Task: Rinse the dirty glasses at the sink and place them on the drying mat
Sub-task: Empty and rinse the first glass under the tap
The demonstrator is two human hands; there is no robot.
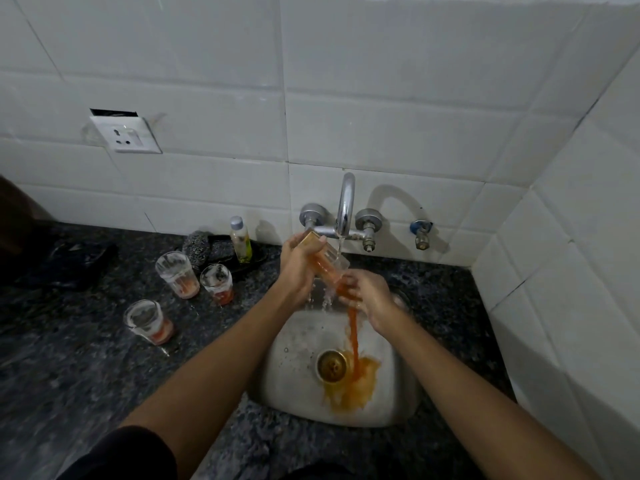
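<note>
We see one glass (323,263) held tilted over the sink (298,372), base up toward the tap, mouth down to the right, just under the tap spout (346,206). Left hand (299,263) grips the glass around its upper body, fingers curled round it. Right hand (367,296) is at the mouth end of the glass, its fingers (348,287) curled loosely at the rim and touching it; we cannot tell if they go inside or pinch the rim. A thin stream of water runs from the spout onto the glass. Orange liquid (353,337) pours from the glass mouth in a stream down into the sink and pools as an orange stain right of the drain (331,365). Three more dirty glasses stand upright on the dark speckled table (69,368) left of the sink, each with orange residue at the bottom: back-left glass (177,273), middle glass (217,284) just beside it, front glass (148,322) nearer to us and apart from the other two. Behind them, near the wall, a small bottle (240,239) with a grey cap and yellowish liquid stands upright, with a steel scrubber (195,245) to its left. A dark folded mat or cloth (69,261) lies at far left on the table; too dim to tell which. White wall socket (126,133) on the tiled wall above. A second small tap (420,232) sits on the wall right of the main one.
</note>
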